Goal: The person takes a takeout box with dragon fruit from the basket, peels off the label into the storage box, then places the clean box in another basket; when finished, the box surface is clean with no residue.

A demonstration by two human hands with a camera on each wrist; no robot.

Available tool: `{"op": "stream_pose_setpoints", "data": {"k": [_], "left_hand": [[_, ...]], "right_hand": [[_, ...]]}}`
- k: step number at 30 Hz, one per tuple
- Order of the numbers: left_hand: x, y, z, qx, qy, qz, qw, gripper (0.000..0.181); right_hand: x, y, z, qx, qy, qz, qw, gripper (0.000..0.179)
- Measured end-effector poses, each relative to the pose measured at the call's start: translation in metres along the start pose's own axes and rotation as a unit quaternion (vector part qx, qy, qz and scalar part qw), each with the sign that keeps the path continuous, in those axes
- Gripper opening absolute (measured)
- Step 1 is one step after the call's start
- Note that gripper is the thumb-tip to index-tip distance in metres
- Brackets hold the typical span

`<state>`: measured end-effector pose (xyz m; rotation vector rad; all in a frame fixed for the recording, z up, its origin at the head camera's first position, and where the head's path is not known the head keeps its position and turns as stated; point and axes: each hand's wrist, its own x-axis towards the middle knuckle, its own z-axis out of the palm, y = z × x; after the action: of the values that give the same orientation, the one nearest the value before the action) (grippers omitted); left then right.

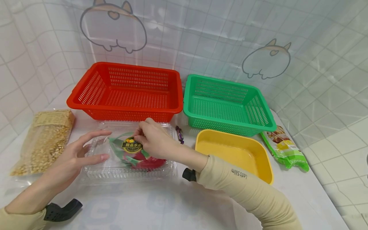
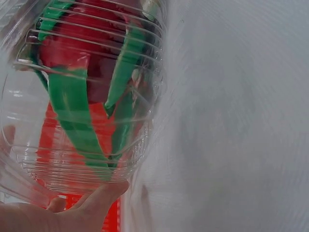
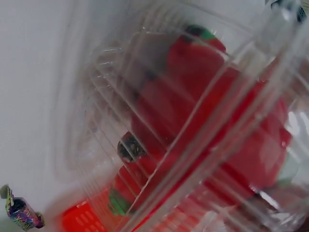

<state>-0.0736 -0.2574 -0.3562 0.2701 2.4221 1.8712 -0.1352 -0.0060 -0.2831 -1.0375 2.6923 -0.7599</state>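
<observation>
A clear plastic clamshell box [image 1: 103, 172] lies on the table in front of the red basket, also large in both wrist views. Inside is a red fruit with green leafy scales, a dragon fruit [image 2: 72, 43]. On the lid sits a round black and gold label sticker [image 1: 130, 146]. My right hand [image 1: 155, 140] reaches over the lid, its thumb and forefinger pinching at the sticker's upper right edge. My left hand [image 1: 74, 156] is at the box's left end, thumb and forefinger stretched out and spread apart over it; in the left wrist view its thumb lies along the ribbed wall.
Behind the box stand a red basket [image 1: 132, 111] and a green basket [image 1: 227, 123]. A yellow tray [image 1: 233, 150] is under the right forearm. A wrapped candy [image 1: 179, 134] lies beside the box, a bag of yellow kernels [image 1: 46, 143] at left, a green packet [image 1: 284, 148] at right.
</observation>
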Motion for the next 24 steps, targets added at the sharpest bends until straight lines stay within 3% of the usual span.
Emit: {"op": "stream_pose_setpoints", "data": {"k": [18,24], "left_hand": [[0.0001,-0.0004,-0.0014,0.001,-0.003,-0.022,0.9998,0.064],[-0.0003,-0.0013,-0.0009,-0.007,-0.005,-0.012,0.9999,0.063]], "right_hand": [[-0.0025,0.0000,0.0021,0.025,0.008,-0.028,0.9992,0.009],[-0.0016,0.0015,0.0033,0.030,0.005,-0.033,0.9990,0.011]]}}
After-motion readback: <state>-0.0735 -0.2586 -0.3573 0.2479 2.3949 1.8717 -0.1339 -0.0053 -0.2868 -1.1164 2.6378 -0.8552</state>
